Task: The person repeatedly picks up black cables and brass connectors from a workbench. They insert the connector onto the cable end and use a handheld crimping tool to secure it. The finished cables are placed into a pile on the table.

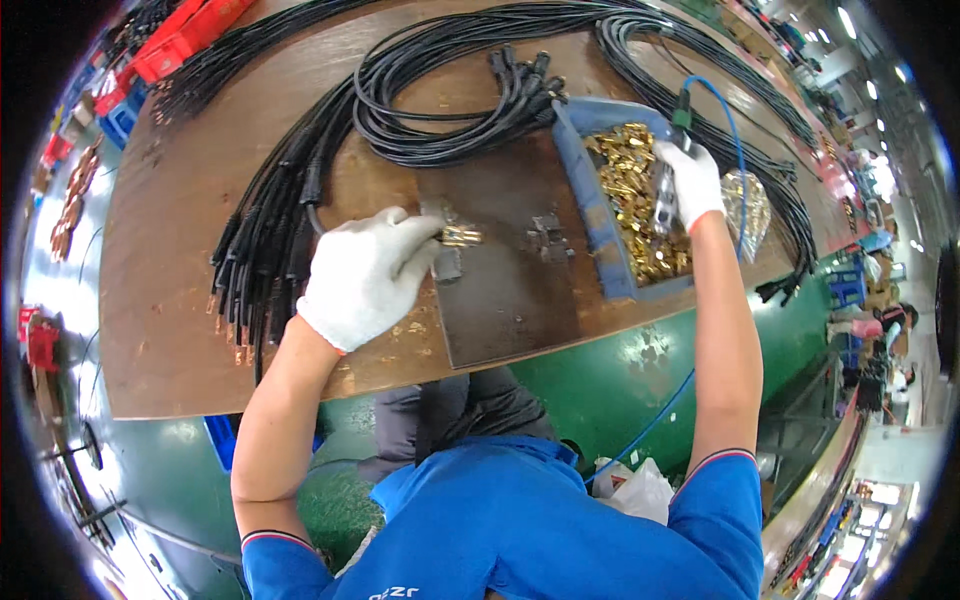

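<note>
My left hand (365,272), in a white glove, pinches a small brass terminal (462,236) between thumb and fingers. The terminal lies over a small metal fixture (448,262) on a dark board (505,310). A black cable (313,185) runs in under this hand; whether it joins the terminal is hidden. My right hand (690,182), gloved too, is wrapped round a power screwdriver (664,190) with a green top and a blue cord. The tool hangs tip down over a blue bin (598,215) full of brass terminals (630,165).
Bundles of black cables (270,220) lie on the left and coil along the back (430,150). A second metal fixture (549,238) sits on the board. Right of the bin is a clear plastic bag (748,205). Red crates (185,38) stand beyond the far left edge.
</note>
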`<state>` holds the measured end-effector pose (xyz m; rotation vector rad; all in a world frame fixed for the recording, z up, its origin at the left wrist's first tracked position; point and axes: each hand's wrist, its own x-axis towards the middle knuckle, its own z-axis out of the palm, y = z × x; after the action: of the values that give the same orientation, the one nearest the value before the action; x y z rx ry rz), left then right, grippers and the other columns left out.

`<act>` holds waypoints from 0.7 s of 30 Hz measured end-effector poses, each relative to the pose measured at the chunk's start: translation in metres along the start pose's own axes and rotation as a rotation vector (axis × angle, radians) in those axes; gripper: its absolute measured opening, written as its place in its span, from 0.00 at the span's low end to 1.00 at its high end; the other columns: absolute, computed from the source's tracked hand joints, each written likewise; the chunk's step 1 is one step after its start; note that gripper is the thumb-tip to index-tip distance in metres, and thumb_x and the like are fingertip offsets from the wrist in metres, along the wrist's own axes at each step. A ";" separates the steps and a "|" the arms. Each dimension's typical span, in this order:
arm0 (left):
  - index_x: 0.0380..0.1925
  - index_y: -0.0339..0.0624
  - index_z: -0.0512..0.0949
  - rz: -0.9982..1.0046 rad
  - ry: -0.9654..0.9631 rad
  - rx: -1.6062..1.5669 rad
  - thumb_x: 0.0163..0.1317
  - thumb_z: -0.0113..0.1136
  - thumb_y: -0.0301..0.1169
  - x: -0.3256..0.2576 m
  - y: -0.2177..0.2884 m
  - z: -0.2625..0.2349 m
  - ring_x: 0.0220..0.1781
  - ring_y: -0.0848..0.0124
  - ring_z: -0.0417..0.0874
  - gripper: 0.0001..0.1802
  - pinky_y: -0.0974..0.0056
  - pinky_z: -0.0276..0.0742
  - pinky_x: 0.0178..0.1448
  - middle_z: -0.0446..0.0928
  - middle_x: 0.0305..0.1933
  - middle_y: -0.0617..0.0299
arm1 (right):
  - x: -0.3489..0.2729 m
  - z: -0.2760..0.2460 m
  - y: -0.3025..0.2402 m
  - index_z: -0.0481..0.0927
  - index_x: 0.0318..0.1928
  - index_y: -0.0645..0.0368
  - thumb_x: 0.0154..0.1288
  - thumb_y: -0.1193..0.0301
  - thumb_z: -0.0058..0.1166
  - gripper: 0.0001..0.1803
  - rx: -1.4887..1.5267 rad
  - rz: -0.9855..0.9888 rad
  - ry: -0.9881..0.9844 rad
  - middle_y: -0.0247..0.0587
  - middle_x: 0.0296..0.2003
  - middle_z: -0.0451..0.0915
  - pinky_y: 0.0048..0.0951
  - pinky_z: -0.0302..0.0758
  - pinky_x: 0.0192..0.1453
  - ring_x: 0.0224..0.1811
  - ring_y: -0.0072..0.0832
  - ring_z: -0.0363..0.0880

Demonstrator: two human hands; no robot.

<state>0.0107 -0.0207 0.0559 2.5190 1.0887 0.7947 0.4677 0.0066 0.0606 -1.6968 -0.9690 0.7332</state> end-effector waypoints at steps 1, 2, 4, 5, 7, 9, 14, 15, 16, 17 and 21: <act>0.50 0.44 0.89 0.004 0.010 -0.016 0.67 0.68 0.30 0.000 0.000 0.000 0.39 0.48 0.88 0.13 0.50 0.83 0.44 0.85 0.36 0.49 | -0.007 0.007 0.001 0.84 0.43 0.60 0.62 0.62 0.75 0.18 -0.201 -0.085 0.139 0.34 0.29 0.82 0.30 0.77 0.31 0.26 0.22 0.80; 0.49 0.44 0.89 0.010 0.019 -0.035 0.67 0.68 0.30 0.000 0.001 -0.001 0.39 0.48 0.89 0.12 0.50 0.83 0.44 0.85 0.36 0.49 | 0.000 0.002 0.009 0.84 0.48 0.66 0.60 0.57 0.77 0.27 -0.433 -0.102 0.152 0.42 0.33 0.86 0.35 0.81 0.38 0.30 0.29 0.84; 0.48 0.43 0.90 -0.008 0.019 -0.023 0.66 0.69 0.31 0.003 0.003 -0.003 0.38 0.48 0.89 0.12 0.51 0.84 0.43 0.85 0.36 0.48 | -0.010 0.008 -0.001 0.85 0.52 0.67 0.59 0.51 0.76 0.33 -0.704 -0.157 0.165 0.49 0.37 0.89 0.42 0.83 0.48 0.37 0.40 0.88; 0.47 0.43 0.90 -0.016 0.019 -0.019 0.66 0.69 0.31 0.003 0.004 -0.004 0.38 0.48 0.89 0.12 0.51 0.84 0.43 0.85 0.35 0.48 | -0.013 0.013 -0.012 0.86 0.55 0.64 0.62 0.46 0.73 0.34 -0.902 -0.080 0.137 0.54 0.45 0.90 0.45 0.82 0.58 0.48 0.46 0.90; 0.47 0.43 0.90 -0.030 0.006 -0.028 0.65 0.70 0.31 0.008 0.009 -0.004 0.37 0.48 0.89 0.12 0.52 0.84 0.42 0.86 0.35 0.48 | -0.031 0.022 -0.029 0.87 0.55 0.61 0.65 0.45 0.70 0.33 -1.037 -0.293 0.248 0.55 0.51 0.89 0.46 0.81 0.62 0.54 0.48 0.89; 0.47 0.44 0.90 -0.028 0.012 -0.021 0.65 0.70 0.31 0.013 0.012 -0.004 0.37 0.48 0.89 0.12 0.52 0.84 0.41 0.86 0.35 0.49 | -0.049 0.035 -0.031 0.87 0.57 0.60 0.70 0.46 0.67 0.30 -0.913 -0.479 0.244 0.54 0.56 0.87 0.45 0.81 0.65 0.58 0.47 0.87; 0.46 0.43 0.90 -0.038 -0.009 -0.016 0.65 0.70 0.31 0.025 0.023 -0.004 0.36 0.48 0.89 0.11 0.52 0.84 0.40 0.86 0.35 0.49 | -0.138 0.114 -0.057 0.84 0.60 0.61 0.80 0.60 0.62 0.19 -0.068 -0.202 -0.561 0.44 0.51 0.87 0.35 0.81 0.63 0.54 0.30 0.86; 0.46 0.43 0.90 -0.019 0.001 -0.007 0.65 0.70 0.31 0.025 0.023 -0.002 0.36 0.48 0.89 0.11 0.52 0.84 0.40 0.86 0.35 0.49 | -0.148 0.129 -0.053 0.84 0.59 0.62 0.80 0.63 0.62 0.17 -0.019 -0.233 -0.611 0.42 0.50 0.87 0.32 0.80 0.62 0.54 0.27 0.85; 0.46 0.43 0.90 -0.001 0.013 -0.001 0.65 0.70 0.31 0.026 0.023 -0.001 0.36 0.48 0.89 0.11 0.52 0.84 0.40 0.86 0.35 0.49 | -0.153 0.138 -0.049 0.84 0.58 0.63 0.80 0.66 0.61 0.15 0.028 -0.265 -0.661 0.40 0.50 0.88 0.30 0.80 0.61 0.53 0.24 0.84; 0.46 0.43 0.90 0.016 0.026 0.007 0.65 0.70 0.31 0.026 0.024 -0.001 0.35 0.49 0.89 0.11 0.52 0.84 0.40 0.86 0.35 0.49 | -0.155 0.143 -0.045 0.84 0.58 0.63 0.80 0.67 0.61 0.15 0.074 -0.270 -0.637 0.39 0.49 0.88 0.29 0.80 0.60 0.52 0.23 0.83; 0.46 0.42 0.88 -0.024 -0.001 -0.060 0.63 0.71 0.31 0.026 0.021 0.002 0.34 0.48 0.88 0.12 0.51 0.83 0.39 0.84 0.33 0.50 | -0.156 0.153 -0.031 0.85 0.57 0.65 0.82 0.72 0.58 0.12 0.215 -0.261 -0.608 0.35 0.46 0.88 0.25 0.79 0.57 0.50 0.18 0.82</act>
<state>0.0386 -0.0161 0.0733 2.4527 1.0760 0.8069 0.2557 -0.0526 0.0466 -1.1438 -1.4358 1.1601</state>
